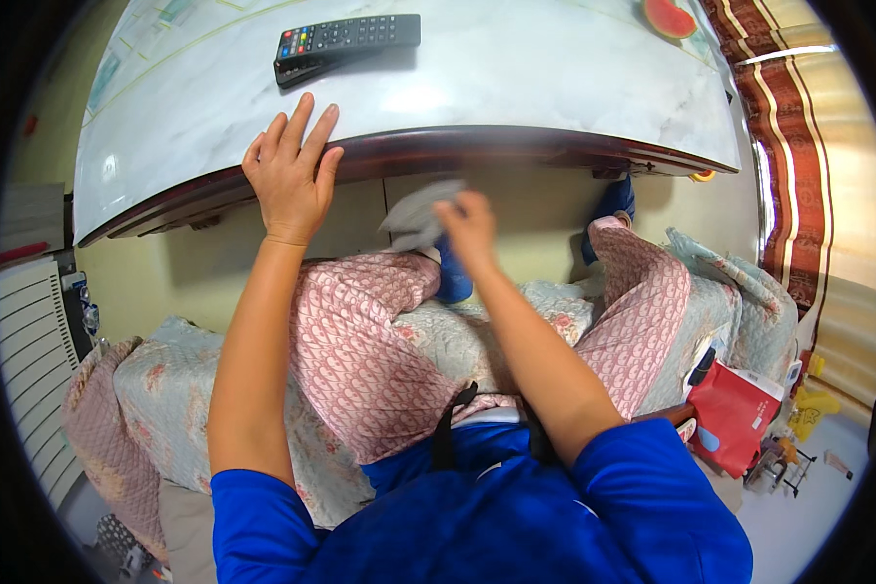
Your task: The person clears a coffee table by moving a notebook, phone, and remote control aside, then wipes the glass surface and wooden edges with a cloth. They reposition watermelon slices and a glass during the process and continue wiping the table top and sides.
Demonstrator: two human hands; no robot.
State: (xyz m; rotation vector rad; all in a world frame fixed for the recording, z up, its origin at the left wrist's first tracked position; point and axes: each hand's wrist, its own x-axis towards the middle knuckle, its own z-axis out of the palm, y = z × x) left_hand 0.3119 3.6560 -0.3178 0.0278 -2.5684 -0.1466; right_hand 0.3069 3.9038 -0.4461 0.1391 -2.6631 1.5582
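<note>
My left hand rests with its fingers spread on the near edge of a white marble-patterned tabletop. Just beyond its fingertips lies a black remote control, which seems to sit on another dark object. My right hand, blurred, grips a grey cloth below the table's dark wooden edge, above my knee and a blue slipper. A piece of watermelon is at the tabletop's far right.
I sit on a seat with a quilted floral cover. A red bag stands at the right, near striped curtains. A white slatted unit is at the left. Another blue slipper shows under the table's right part.
</note>
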